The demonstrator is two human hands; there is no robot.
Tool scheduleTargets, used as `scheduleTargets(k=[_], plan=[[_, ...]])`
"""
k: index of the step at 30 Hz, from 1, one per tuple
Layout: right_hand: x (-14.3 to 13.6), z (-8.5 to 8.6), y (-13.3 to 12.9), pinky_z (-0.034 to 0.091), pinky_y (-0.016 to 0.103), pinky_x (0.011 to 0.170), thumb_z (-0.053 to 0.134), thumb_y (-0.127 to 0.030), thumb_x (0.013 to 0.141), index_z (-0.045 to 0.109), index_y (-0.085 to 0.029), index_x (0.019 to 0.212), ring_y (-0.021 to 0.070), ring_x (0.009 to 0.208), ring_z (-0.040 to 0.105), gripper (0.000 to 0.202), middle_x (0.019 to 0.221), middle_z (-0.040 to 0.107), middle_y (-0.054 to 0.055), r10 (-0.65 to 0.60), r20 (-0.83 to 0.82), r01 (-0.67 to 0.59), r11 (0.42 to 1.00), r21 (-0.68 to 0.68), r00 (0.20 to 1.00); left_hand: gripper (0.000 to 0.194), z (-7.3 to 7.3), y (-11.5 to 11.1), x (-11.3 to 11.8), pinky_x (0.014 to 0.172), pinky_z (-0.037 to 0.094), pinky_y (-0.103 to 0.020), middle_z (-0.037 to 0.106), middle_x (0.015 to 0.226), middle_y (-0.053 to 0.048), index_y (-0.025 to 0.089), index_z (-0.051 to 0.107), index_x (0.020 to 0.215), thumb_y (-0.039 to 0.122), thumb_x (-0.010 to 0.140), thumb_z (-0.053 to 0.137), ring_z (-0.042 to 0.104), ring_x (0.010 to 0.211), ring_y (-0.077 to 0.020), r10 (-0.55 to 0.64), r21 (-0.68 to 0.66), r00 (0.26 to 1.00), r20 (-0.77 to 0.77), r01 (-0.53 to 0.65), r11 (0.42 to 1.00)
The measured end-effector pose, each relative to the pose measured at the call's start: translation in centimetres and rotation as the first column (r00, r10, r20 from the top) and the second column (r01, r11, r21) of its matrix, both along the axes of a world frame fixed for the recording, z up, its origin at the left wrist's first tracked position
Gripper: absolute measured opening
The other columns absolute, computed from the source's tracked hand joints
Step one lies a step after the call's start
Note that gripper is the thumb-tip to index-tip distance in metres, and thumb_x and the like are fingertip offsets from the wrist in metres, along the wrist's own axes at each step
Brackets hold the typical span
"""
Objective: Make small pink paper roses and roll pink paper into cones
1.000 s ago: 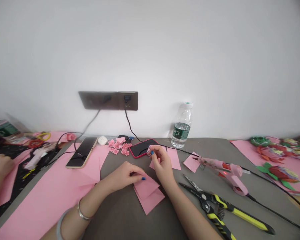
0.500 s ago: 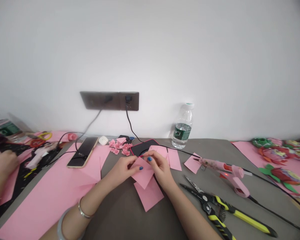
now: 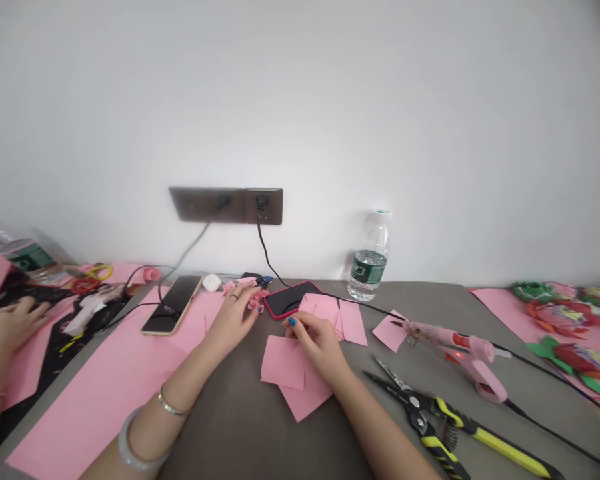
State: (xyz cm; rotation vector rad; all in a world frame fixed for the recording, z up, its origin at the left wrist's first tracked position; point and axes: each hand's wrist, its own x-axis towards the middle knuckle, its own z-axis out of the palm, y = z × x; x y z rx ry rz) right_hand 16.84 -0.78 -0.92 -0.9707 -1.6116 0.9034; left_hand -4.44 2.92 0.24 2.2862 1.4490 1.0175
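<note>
My left hand point(image 3: 234, 317) reaches over the cluster of small pink paper flowers point(image 3: 256, 298), its fingers apart and its fingertips at the flowers. My right hand point(image 3: 316, 337) is closed, thumb and finger pinching the upper edge of a pink paper square point(image 3: 283, 362). Beneath that square lies another pink square point(image 3: 307, 400) on the grey table point(image 3: 250, 427). Just behind my right hand are more pink squares point(image 3: 353, 322) and a phone with a red edge point(image 3: 286, 300).
A second phone point(image 3: 173, 305) rests on large pink paper point(image 3: 100, 400) at left. Beyond it is another person's hand point(image 3: 17, 323). Pliers point(image 3: 420, 407), a pink glue gun point(image 3: 473, 363) with its cable, and a bottle point(image 3: 369, 260) stand or lie at right.
My left hand has let go of the pink square and moved left to the paper flowers. The square has turned and hangs lower from my right hand. The other person's hand has shifted slightly.
</note>
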Motion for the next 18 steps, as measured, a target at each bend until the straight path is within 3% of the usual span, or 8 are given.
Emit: scheduleTargets(k=[7, 10, 13, 16, 18], plan=[[0.0, -0.8, 0.4, 0.046, 0.03, 0.062, 0.046, -0.046, 0.097, 0.067, -0.022, 0.08, 0.0213, 0.07, 0.062, 0.037, 0.072, 0.067, 0.004, -0.045, 0.035, 0.043, 0.998, 0.044, 0.998, 0.043, -1.0, -1.6, 1.8, 0.111, 0.038, -0.052, 0.05, 0.143, -0.012, 0.025, 0.056, 0.129, 0.013, 0.088, 0.053, 0.044, 0.136, -0.0298, -0.08, 0.058, 0.988, -0.134, 0.088, 0.994], [0.0, -0.9, 0.4, 0.045, 0.03, 0.062, 0.046, -0.046, 0.097, 0.066, -0.022, 0.077, 0.0205, 0.067, 0.061, 0.037, 0.069, 0.065, 0.003, -0.048, 0.052, 0.044, 0.996, 0.075, 0.998, 0.045, 0.0, -2.4, 2.8, 0.111, 0.037, -0.055, 0.05, 0.143, -0.013, 0.025, 0.054, 0.132, 0.013, 0.088, 0.052, 0.043, 0.136, -0.0315, -0.074, 0.09, 0.976, -0.206, 0.094, 0.992], [0.0, -0.9, 0.4, 0.045, 0.029, 0.062, 0.046, -0.044, 0.098, 0.065, -0.021, 0.075, 0.0198, 0.065, 0.06, 0.038, 0.067, 0.063, 0.003, -0.059, 0.058, 0.053, 0.994, 0.098, 0.997, 0.049, 2.4, -4.4, 3.2, 0.11, 0.038, -0.056, 0.045, 0.148, -0.016, 0.022, 0.049, 0.136, 0.017, 0.088, 0.054, 0.04, 0.138, -0.0347, -0.017, 0.094, 0.958, -0.286, 0.045, 0.994], [0.1, -0.8, 0.3, 0.044, 0.029, 0.06, 0.042, -0.046, 0.099, 0.065, -0.021, 0.075, 0.0197, 0.065, 0.059, 0.041, 0.066, 0.062, 0.003, -0.078, 0.056, 0.072, 0.992, 0.107, 0.995, 0.053, 4.6, -8.1, 0.7, 0.107, 0.042, -0.05, 0.047, 0.147, -0.014, 0.023, 0.046, 0.138, 0.027, 0.087, 0.056, 0.043, 0.136, -0.0337, 0.032, 0.051, 0.955, -0.295, -0.018, 0.999], [0.1, -0.9, 0.3, 0.042, 0.028, 0.057, 0.04, -0.048, 0.099, 0.065, -0.021, 0.076, 0.0195, 0.064, 0.058, 0.044, 0.065, 0.061, 0.002, -0.089, 0.05, 0.083, 0.99, 0.111, 0.995, 0.036, 4.7, -11.2, -2.8, 0.096, 0.05, -0.045, 0.057, 0.135, -0.011, 0.024, 0.057, 0.122, 0.035, 0.088, 0.052, 0.055, 0.124, -0.032, 0.166, 0.018, 0.943, -0.288, -0.168, 0.986]])
